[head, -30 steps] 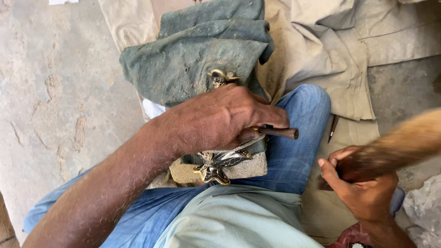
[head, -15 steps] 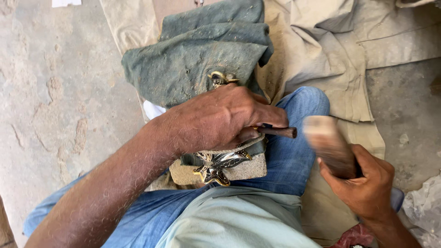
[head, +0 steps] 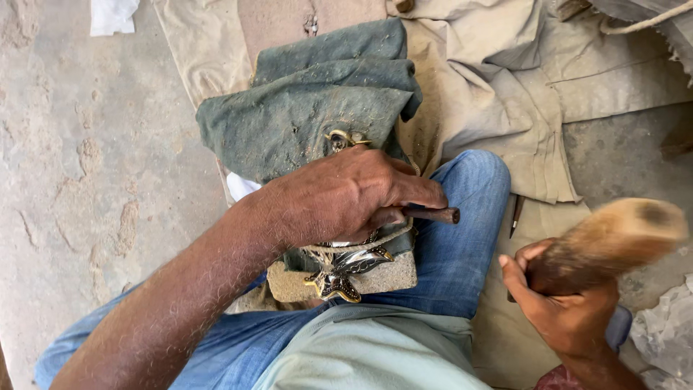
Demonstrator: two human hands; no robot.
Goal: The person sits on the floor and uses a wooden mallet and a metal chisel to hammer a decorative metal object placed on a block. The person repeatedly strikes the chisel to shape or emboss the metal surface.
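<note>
the left hand (head: 346,195) is lying knuckles-up across the person's lap, its forearm running in from the lower left, and its fingers are curling tight around a thin dark punch (head: 433,214) whose blunt end is sticking out to the right past the thumb. the working tip of the punch is hidden under the hand, so where it is meeting the piece cannot be told. just under the heel of this hand a shiny metal ornament (head: 343,271), silver with brassy edges, is showing; it is resting on a flat tan block (head: 393,278) that is sitting on the thigh of the blue jeans (head: 462,238).

the right hand (head: 559,307) is sitting lower right, well apart from the left, wrist bent, fingers wrapping closed around the narrow end of a pale wooden mallet (head: 613,235). the mallet's thick head is pointing up and to the right, blurred, and is standing clear of the punch end.

a dusty green cloth (head: 310,101) is lying bunched above the left hand, over a beige cloth (head: 498,94) spread on the stone floor (head: 79,166). a slim dark tool (head: 517,213) is lying on the beige cloth just right of the knee.
</note>
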